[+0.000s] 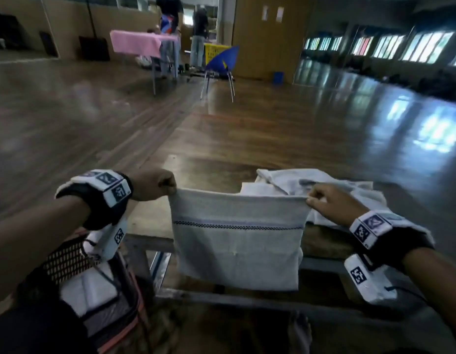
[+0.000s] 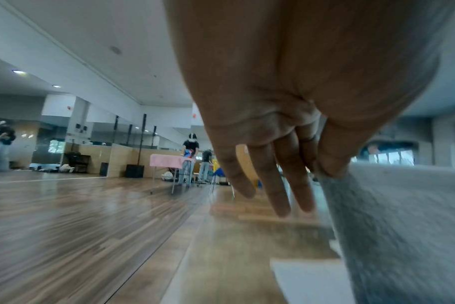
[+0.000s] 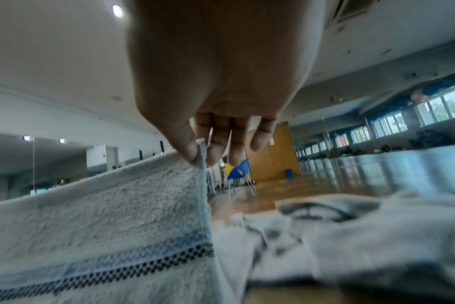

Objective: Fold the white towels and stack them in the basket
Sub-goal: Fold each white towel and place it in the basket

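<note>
Basket (image 1: 68, 259) partly behind left forearm

Both forearms are bare, no sleeves down to the wrist. Each wrist wears a black strap (image 1: 102, 203) topped with a white block (image 1: 112, 186) printed with square black-and-white marker patterns. A white camera housing (image 1: 362, 279) hangs under each wrist, marked the same way, with a thin black cable (image 1: 405, 292) trailing off it

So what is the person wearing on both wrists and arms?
Each wrist carries a black strap with white blocks printed with black square markers: left wrist, right wrist. A white camera unit hangs beneath each; the right one trails a black cable. Forearms are bare, without sleeves.
</note>
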Demonstrator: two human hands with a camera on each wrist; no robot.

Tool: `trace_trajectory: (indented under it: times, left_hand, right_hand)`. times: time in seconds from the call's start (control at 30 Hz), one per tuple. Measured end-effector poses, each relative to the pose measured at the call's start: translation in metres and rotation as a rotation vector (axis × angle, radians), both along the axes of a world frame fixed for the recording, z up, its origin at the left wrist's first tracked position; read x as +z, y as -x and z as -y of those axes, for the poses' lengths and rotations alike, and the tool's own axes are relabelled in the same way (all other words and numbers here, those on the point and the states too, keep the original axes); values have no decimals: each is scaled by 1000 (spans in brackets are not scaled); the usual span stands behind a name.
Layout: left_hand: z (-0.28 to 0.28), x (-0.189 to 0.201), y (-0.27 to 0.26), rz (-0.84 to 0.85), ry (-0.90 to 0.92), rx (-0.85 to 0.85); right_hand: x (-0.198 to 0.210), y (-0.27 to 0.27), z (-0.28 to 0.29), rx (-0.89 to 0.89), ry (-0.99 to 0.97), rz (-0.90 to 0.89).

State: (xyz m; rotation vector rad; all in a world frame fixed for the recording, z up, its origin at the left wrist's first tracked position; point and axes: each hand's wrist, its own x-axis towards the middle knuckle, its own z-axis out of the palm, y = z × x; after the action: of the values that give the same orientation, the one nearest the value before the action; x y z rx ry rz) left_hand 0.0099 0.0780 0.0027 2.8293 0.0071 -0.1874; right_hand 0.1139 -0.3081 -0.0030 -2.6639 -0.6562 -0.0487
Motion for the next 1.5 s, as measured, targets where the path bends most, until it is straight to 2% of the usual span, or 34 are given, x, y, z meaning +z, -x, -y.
trace_trajectory:
  times: [0.13,0.33,0.43,0.57,0.7,0.83,0.97,1.17,1.37,1.5]
  left_hand:
    - [12,-82,6,-44,-113,-77]
    - [26,-137,30,8,-273,-212]
    - [30,-133,37,86,-276,-192]
    - [27,-123,39,172,-258,-139]
    - [26,-107,12,287,-126,-28]
    - [18,-98,-14,395,-128,45]
    - [14,-101,-32,362,-106,87]
    - [15,-112,-67,295,-107,173]
    - [20,-126,-88,34,-124,99]
    - [25,-133,-95,-64,-84,61]
  right_hand:
    - [-75,1,5,76,153,-88]
    - [-135,16,27,187,333,-112]
    - [-143,33,37,166,237,-50]
    - [-135,43,37,137,91,8]
    - [-118,20,20,-10,-37,127]
    - [-104,-9,7,-108,-130,191]
    - [-95,-34,-3,-136,-165,171]
    - [-103,-64,-18,-233,-145,101]
    - [-126,-87,-29,-189,153,-68]
    - [-133,-93,-31,-121,164,-150]
